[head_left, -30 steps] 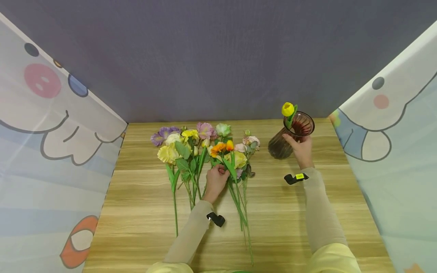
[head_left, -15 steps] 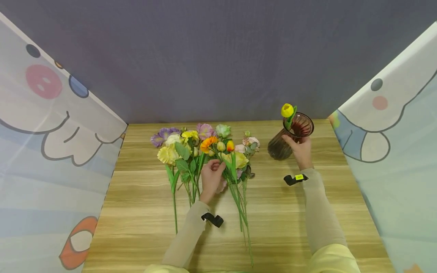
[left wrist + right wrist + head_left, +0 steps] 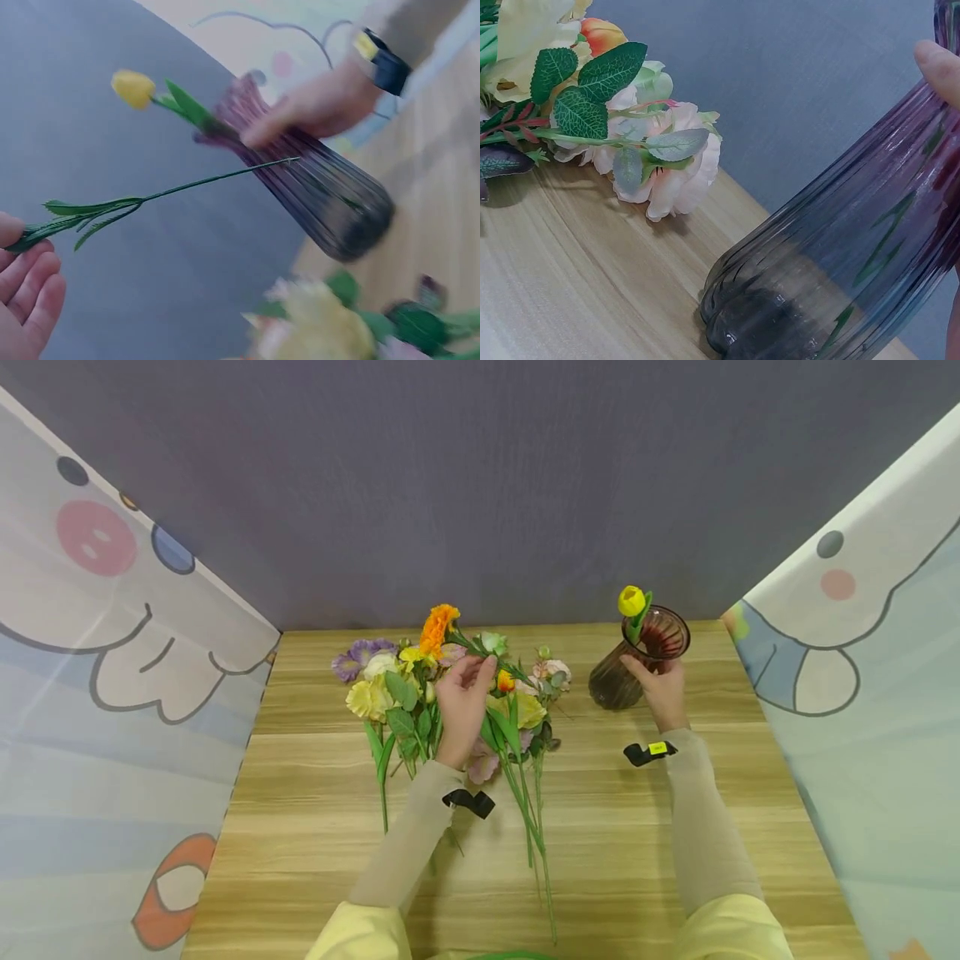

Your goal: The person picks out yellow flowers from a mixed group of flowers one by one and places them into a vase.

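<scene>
My left hand (image 3: 461,706) pinches the green stem of an orange flower (image 3: 437,631), raised above the other flowers. In the left wrist view, its thin bare stem (image 3: 217,178) points toward the vase; the blossom is out of that view. My right hand (image 3: 664,693) grips the neck of a ribbed, purple-grey glass vase (image 3: 613,683). A yellow tulip (image 3: 632,602) stands in the vase, leaning out at the rim. Through the glass in the right wrist view, its green stem (image 3: 881,240) shows. The right wrist view catches only part of the right hand, with the thumb (image 3: 939,69) on the glass.
Yellow, white and purple flowers (image 3: 369,697) lie left of the left hand on the wooden table (image 3: 600,843). To its right lie an orange-red tulip (image 3: 506,681), a yellow flower (image 3: 529,712) and pale pink blooms (image 3: 553,672). A grey wall (image 3: 480,493) stands behind.
My left hand has lifted the orange flower out of the bunch, moving it up and away, its blossom swinging to the left. My right hand and the vase have stayed in place.
</scene>
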The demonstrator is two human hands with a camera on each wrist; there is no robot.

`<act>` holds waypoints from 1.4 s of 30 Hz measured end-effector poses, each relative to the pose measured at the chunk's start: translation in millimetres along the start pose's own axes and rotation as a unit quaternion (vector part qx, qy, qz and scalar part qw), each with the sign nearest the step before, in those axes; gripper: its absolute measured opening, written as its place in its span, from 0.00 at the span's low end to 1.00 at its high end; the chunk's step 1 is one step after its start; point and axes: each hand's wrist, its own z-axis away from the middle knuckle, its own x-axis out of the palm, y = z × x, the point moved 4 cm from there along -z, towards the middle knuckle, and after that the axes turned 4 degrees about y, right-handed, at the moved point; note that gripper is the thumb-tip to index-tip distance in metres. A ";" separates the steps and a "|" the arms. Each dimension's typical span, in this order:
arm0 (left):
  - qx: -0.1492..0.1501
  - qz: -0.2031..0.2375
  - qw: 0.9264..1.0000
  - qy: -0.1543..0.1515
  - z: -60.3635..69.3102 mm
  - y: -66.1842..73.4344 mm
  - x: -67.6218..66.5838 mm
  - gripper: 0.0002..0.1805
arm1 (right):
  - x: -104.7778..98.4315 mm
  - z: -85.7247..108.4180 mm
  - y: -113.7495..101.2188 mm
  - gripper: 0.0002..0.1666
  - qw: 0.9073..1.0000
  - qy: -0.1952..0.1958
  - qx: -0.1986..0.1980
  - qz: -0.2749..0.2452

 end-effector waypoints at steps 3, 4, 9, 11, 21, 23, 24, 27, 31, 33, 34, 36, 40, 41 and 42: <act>0.031 0.026 0.999 -0.001 -13.6 19.4 10.2 0.12 | 0.7 0.3 0.5 0.27 1.000 0.001 0.006 -0.003; 0.044 0.036 0.998 -0.002 -18.4 22.0 14.0 0.12 | 0.7 0.4 0.9 0.28 1.000 0.001 0.007 -0.003; 0.085 0.076 0.994 0.003 -36.6 51.3 35.9 0.10 | 0.2 0.8 0.3 0.27 1.000 0.004 0.002 -0.004; 0.091 0.084 0.992 0.003 -41.3 60.8 45.4 0.09 | 0.3 0.7 0.1 0.27 1.000 0.004 -0.001 -0.005; 0.139 0.056 0.987 -0.058 -50.1 84.5 92.7 0.09 | 1.9 -0.9 0.3 0.24 1.000 0.003 -0.013 -0.005; 0.172 0.017 0.982 -0.074 -49.0 84.0 102.1 0.09 | 1.9 -0.8 0.1 0.25 1.000 0.005 -0.014 -0.008; 0.187 0.000 0.979 -0.083 -47.8 83.1 106.8 0.09 | 1.8 -0.8 0.4 0.26 1.000 0.006 -0.013 -0.012; 0.221 -0.049 0.968 -0.106 -43.9 78.3 119.1 0.09 | 2.0 -0.7 0.3 0.27 1.000 0.010 -0.009 -0.010; 0.189 -0.101 0.967 -0.138 -39.9 64.2 131.3 0.09 | 3.1 -0.6 0.5 0.27 1.000 0.011 -0.006 -0.004; 0.151 -0.131 0.965 -0.168 -37.7 53.8 136.2 0.10 | 3.6 -0.5 0.9 0.27 1.000 0.010 -0.007 -0.007; 0.126 -0.143 0.963 -0.189 -36.1 47.8 138.2 0.11 | 3.7 -0.3 1.2 0.26 1.000 0.011 -0.006 -0.011; 0.084 -0.168 0.955 -0.231 -32.1 35.9 141.2 0.13 | 3.9 0.2 1.7 0.27 1.000 0.010 -0.004 -0.014; 0.027 -0.220 0.923 -0.314 -21.4 14.6 142.8 0.24 | 3.1 1.1 1.3 0.27 1.000 0.012 0.001 -0.017; 0.020 -0.230 0.916 -0.328 -18.3 10.1 142.0 0.27 | 2.7 1.4 0.6 0.28 1.000 0.014 0.001 -0.014; 0.009 -0.234 0.910 -0.341 -14.9 5.5 140.7 0.30 | 2.1 1.6 -0.1 0.28 1.000 0.016 0.001 -0.014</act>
